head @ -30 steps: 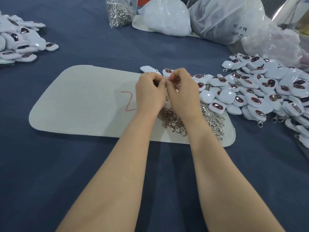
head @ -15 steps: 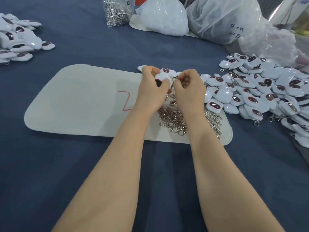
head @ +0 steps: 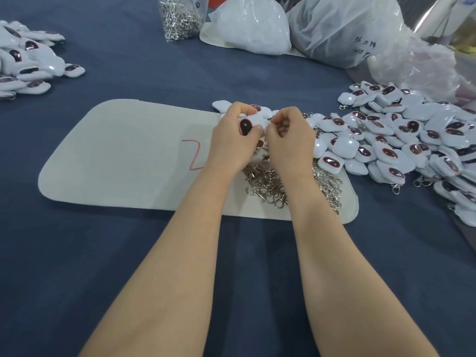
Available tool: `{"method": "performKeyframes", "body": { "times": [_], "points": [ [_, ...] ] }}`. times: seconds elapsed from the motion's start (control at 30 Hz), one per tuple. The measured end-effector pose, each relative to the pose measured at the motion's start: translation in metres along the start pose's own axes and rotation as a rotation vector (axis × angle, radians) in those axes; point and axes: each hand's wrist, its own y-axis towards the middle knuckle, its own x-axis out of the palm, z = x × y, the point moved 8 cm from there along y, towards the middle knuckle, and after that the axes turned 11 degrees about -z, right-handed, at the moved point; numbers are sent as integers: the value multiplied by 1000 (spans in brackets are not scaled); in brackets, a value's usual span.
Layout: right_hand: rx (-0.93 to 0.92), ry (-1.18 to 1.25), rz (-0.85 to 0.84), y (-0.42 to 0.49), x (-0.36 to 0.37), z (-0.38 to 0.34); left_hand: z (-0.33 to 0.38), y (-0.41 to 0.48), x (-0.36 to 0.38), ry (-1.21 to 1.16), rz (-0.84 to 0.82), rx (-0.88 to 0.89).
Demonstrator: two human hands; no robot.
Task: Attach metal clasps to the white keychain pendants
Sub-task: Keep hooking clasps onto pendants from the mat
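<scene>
the surface (head: pixel 108 266) is covered in dark blue cloth. a pale mat (head: pixel 123 161) with rounded corners, marked with a red line, lies flat in the middle. a heap of white pendants (head: pixel 417 140) spreads at the right, its near edge overlapping the mat; a second heap (head: pixel 28 60) sits far left. at the far edge stand a clear bag of metal clasps (head: pixel 180 19) and two white plastic bags (head: pixel 252 29).
</scene>
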Motion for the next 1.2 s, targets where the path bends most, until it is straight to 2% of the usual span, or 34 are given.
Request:
{"method": "performKeyframes", "body": {
  "times": [0.4, 0.53, 0.6, 0.77, 0.9, 1.03, 1.2],
  "points": [
    [-43, -168, -147, -1, 14, -9, 1, 1, -1, 188, 49, 87],
    [-62, -145, -134, -3, 11, -12, 4, 1, -1, 234, 54, 106],
    [-84, -96, -100, -4, 7, -16, 3, 2, -6, 117, 84, 79],
    [-146, 22, -52, -6, 2, -25, -17, 3, -6, -438, 57, -99],
    [-94, 217, -34, -6, 1, -22, -28, 4, 3, -806, -1, -262],
    [1, 461, -25, -6, 4, -15, -31, 0, 12, -996, -91, -369],
    [14, 496, -59, -6, 8, -14, -27, -1, 17, -1217, -109, -384]
  ]
}}
